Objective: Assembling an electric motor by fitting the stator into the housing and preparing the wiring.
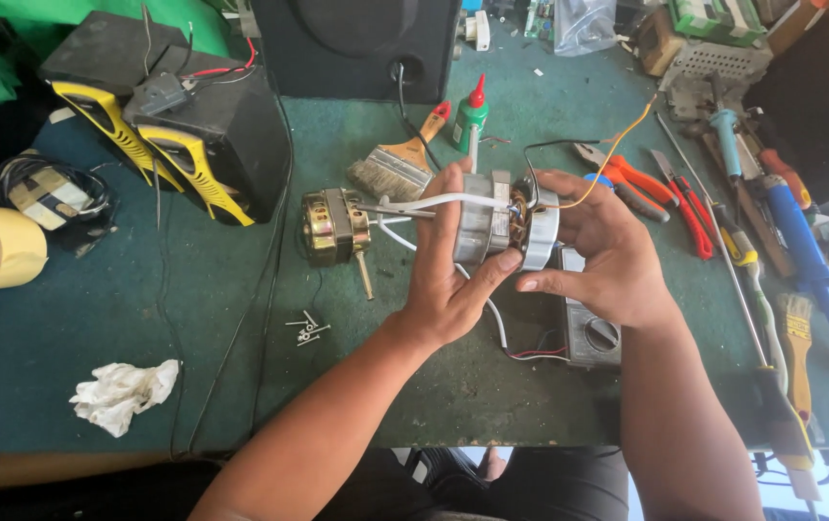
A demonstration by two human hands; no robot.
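Head view — silver fan motor (491, 227) gripped between left hand (448, 280) and right hand (602, 256), fingers closed round casing; brass-coloured motor (332, 227) just beyond left hand.

Green-covered bench (67, 328): tools, screws (306, 329), tissue (123, 392).

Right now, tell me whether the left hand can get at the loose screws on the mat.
Probably not at once: the left hand is wrapped around the motor. The screws lie uncovered on the green mat just left of that forearm.
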